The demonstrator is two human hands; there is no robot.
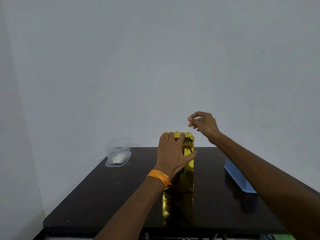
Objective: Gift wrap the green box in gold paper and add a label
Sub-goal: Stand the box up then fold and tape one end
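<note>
Writing and labels: no brand, print or label can be read on anything; the visible faces of the gold-wrapped box (187, 175) show only creased, mirror-like foil.
Task's thing: the gold-wrapped box stands upright on its end at the centre of the dark table (103, 196). Its gold reflection runs toward 6 o'clock on the glossy top.
Hidden on the box: the left hand covers most of the upper near face. The green box inside cannot be seen at all.
Left hand (172, 153): it grips the box from the near side, spread wide, with the fingers hooked over the top edge and the thumb pressed on the box's right face.
Wrist: an orange thread band (159, 176) is wound round the left wrist.
Right hand (204, 124): it is raised in the air at 1 o'clock of the box top, clear of the foil. The fingers are curled, with thumb and forefinger tips nearly together. I cannot tell whether anything small is pinched between them.
Clear plastic container (118, 153): it sits at 10 o'clock on the table, near the far left corner and well apart from the box. A pale item (117, 159) lies inside it, too blurred to name.
Blue tray (239, 177): it is at 3 o'clock. The right forearm crosses over it, so only its near left side shows.
Cut off: both arms leave the view at the lower edge.
</note>
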